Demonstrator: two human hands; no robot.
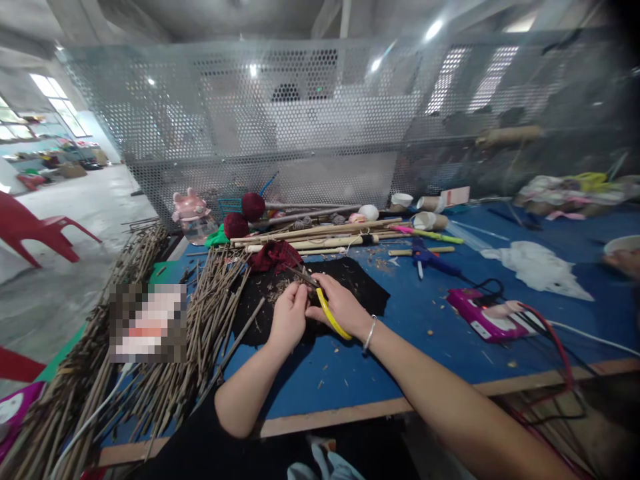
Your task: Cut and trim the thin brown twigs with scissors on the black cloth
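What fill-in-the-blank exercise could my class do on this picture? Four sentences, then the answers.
The right hand holds scissors with a ____ handle.
The cloth beneath the left hand is coloured ____.
A bracelet circles the ____ wrist.
The twigs lie on the person's ____ side.
Missing words: yellow; black; right; left.

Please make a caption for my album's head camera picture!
The right hand holds yellow-handled scissors beside the left hand, over black cloth.

Single head-worn view, facing forward and down, close above blue table, perforated screen ahead
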